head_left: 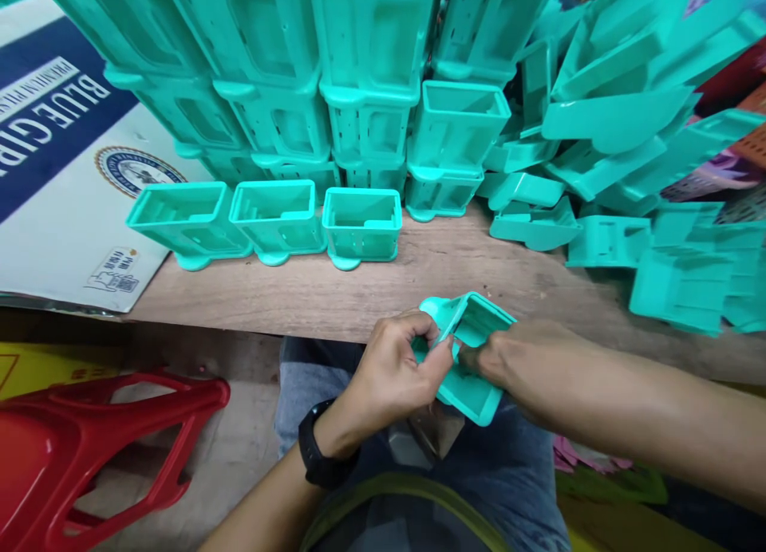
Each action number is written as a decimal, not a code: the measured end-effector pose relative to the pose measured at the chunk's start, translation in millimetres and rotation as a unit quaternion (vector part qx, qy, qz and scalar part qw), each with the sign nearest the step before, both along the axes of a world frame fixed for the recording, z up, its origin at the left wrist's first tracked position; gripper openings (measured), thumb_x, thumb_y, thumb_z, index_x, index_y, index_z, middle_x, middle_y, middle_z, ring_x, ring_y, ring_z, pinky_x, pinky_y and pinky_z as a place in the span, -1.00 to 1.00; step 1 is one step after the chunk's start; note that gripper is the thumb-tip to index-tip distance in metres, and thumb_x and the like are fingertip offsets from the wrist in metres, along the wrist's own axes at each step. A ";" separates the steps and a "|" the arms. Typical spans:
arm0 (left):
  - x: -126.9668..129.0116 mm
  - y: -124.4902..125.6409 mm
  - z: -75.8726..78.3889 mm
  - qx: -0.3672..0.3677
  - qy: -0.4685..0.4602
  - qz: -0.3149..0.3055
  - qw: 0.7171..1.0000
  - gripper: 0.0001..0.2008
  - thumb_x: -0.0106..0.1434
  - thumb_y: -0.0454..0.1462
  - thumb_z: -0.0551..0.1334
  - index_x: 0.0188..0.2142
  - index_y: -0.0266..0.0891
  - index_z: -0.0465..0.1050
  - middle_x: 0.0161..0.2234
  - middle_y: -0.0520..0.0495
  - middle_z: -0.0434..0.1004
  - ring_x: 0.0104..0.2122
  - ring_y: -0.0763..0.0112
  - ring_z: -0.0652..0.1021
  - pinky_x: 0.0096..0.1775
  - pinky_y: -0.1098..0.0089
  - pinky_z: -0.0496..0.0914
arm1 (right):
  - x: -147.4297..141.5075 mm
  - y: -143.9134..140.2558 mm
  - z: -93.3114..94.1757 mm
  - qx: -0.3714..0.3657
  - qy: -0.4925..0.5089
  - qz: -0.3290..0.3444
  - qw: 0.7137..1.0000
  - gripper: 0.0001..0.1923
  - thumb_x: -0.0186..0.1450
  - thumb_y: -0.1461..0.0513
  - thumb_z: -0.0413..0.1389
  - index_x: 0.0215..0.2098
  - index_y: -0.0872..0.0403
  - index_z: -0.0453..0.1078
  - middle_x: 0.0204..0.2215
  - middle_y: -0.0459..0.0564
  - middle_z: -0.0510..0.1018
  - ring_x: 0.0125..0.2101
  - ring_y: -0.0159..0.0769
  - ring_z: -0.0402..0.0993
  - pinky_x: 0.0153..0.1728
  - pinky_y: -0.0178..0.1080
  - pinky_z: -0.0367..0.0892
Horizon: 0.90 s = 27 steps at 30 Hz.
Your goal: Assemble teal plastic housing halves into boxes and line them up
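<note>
Head view: we hold a teal plastic housing (pixel 470 352) over our lap, just off the near edge of the table (pixel 335 297), so both hands get at it freely. Left hand (pixel 395 368) pinches its near rim, thumb on top; right hand (pixel 520 360) grips the other side, fingers tucked at the opening, likely steadying it. Three like housings (pixel 275 217) sit in a row, mouths up, apart from the stacked housings (pixel 335 81) behind, probably sorted. Loose teal parts (pixel 622 153) heap at right, within reach. Printed cardboard (pixel 60 177) lies left; red stool (pixel 101 440) on the floor.
</note>
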State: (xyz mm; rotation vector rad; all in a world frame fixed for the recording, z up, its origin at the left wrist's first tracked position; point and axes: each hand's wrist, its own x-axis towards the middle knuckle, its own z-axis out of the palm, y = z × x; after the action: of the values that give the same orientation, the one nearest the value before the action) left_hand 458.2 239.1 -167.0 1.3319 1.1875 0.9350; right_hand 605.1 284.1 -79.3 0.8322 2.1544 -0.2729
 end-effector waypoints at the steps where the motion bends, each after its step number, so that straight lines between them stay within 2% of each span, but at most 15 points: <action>1: 0.4 -0.7 -0.9 -0.010 0.005 0.008 1.000 -0.68 0.24 -0.06 0.16 -0.54 -0.16 0.19 -0.56 0.08 0.22 -0.52 0.47 0.24 -0.44 0.37 0.14 | 2.5 -1.6 -2.7 0.010 0.004 0.004 1.000 -0.64 -0.05 0.60 0.20 -0.43 0.06 0.52 -0.78 -0.33 0.01 -0.75 -0.47 -0.22 -0.70 -0.26 -0.26; 4: 2.1 -2.3 -2.2 -0.037 0.017 0.028 0.999 -0.68 0.20 -0.05 0.16 -0.55 -0.15 0.17 -0.59 0.11 0.15 -0.56 0.48 0.20 -0.47 0.37 0.12 | 22.5 -7.4 -19.2 0.041 0.086 0.023 0.995 -0.69 0.03 0.53 0.18 -0.40 0.04 0.55 -0.67 -0.17 0.41 -0.72 -0.43 0.02 -0.66 -0.23 -0.29; 5: 2.7 -2.7 -2.0 -0.039 0.021 0.028 0.999 -0.68 0.20 -0.05 0.16 -0.56 -0.14 0.17 -0.60 0.11 0.13 -0.56 0.48 0.20 -0.47 0.37 0.11 | 31.2 -9.2 -25.6 0.052 0.133 0.033 0.989 -0.69 0.05 0.52 0.15 -0.38 0.04 0.55 -0.57 -0.13 0.54 -0.70 -0.42 0.14 -0.65 -0.23 -0.30; 7: 3.6 -3.2 -0.8 -0.026 0.028 0.027 0.999 -0.70 0.19 -0.08 0.15 -0.56 -0.14 0.15 -0.61 0.12 0.12 -0.56 0.48 0.20 -0.46 0.37 0.11 | 47.3 -12.0 -37.0 0.089 0.236 0.054 0.966 -0.66 0.06 0.50 0.09 -0.35 0.03 0.55 -0.35 -0.10 0.68 -0.67 -0.43 0.26 -0.63 -0.20 -0.32; 10: 2.8 -1.3 3.8 -0.006 0.052 0.033 0.998 -0.69 0.18 -0.08 0.16 -0.56 -0.16 0.15 -0.59 0.11 0.15 -0.53 0.48 0.23 -0.44 0.37 0.10 | 62.2 -14.1 -47.8 0.135 0.310 0.070 0.939 -0.65 0.08 0.48 0.06 -0.29 0.03 0.52 -0.22 -0.07 0.69 -0.68 -0.45 0.24 -0.61 -0.17 -0.32; 12: 0.8 3.2 8.5 -0.035 0.088 0.013 0.995 -0.62 0.18 -0.03 0.19 -0.58 -0.16 0.12 -0.61 0.12 0.10 -0.55 0.49 0.21 -0.46 0.36 0.05 | 66.0 -13.5 -51.7 0.141 0.319 0.068 0.935 -0.64 0.10 0.47 0.05 -0.24 0.03 0.52 -0.23 -0.06 0.67 -0.67 -0.45 0.23 -0.59 -0.17 -0.28; 15: -2.5 15.9 15.7 -0.068 0.166 -0.040 0.983 -0.54 0.16 0.00 0.25 -0.62 -0.17 0.07 -0.64 0.14 -0.01 -0.58 0.51 0.13 -0.49 0.34 -0.05 | 66.6 -9.7 -54.9 0.108 0.305 0.037 0.946 -0.71 0.16 0.44 0.07 -0.23 0.04 0.50 -0.31 -0.06 0.63 -0.61 -0.43 0.30 -0.57 -0.24 -0.12; 18: -2.4 33.5 19.8 -0.031 0.236 -0.067 0.969 -0.53 0.15 -0.03 0.28 -0.66 -0.17 0.08 -0.67 0.13 0.00 -0.59 0.49 0.11 -0.49 0.32 -0.07 | 63.8 -4.6 -54.4 0.049 0.270 -0.014 0.961 -0.84 0.21 0.42 0.11 -0.36 0.05 0.44 -0.42 -0.05 0.58 -0.54 -0.37 0.41 -0.49 -0.29 0.08; 22: 3.2 54.4 23.7 0.046 0.320 -0.065 0.944 -0.63 0.12 -0.15 0.32 -0.63 -0.16 0.17 -0.64 0.09 0.17 -0.58 0.46 0.11 -0.48 0.30 -0.05 | 59.1 0.6 -47.8 -0.010 0.221 -0.055 0.974 -0.82 0.16 0.44 0.14 -0.37 0.04 0.44 -0.45 -0.04 0.58 -0.49 -0.31 0.49 -0.45 -0.30 0.18; 27: 4.7 59.7 31.4 0.129 0.303 -0.148 0.933 -0.77 0.11 -0.37 0.24 -0.62 -0.22 0.26 -0.54 -0.02 0.45 -0.58 0.48 0.17 -0.47 0.26 -0.05 | 58.1 4.6 -42.6 0.003 0.190 -0.045 0.981 -0.77 0.13 0.46 0.14 -0.34 0.02 0.47 -0.55 -0.08 0.54 -0.56 -0.32 0.46 -0.50 -0.30 0.16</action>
State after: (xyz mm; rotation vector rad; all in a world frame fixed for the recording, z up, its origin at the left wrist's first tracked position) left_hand 462.9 298.8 -135.6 2.0443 1.2879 0.4761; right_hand 663.2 288.8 -121.9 0.9437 2.4733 -0.5072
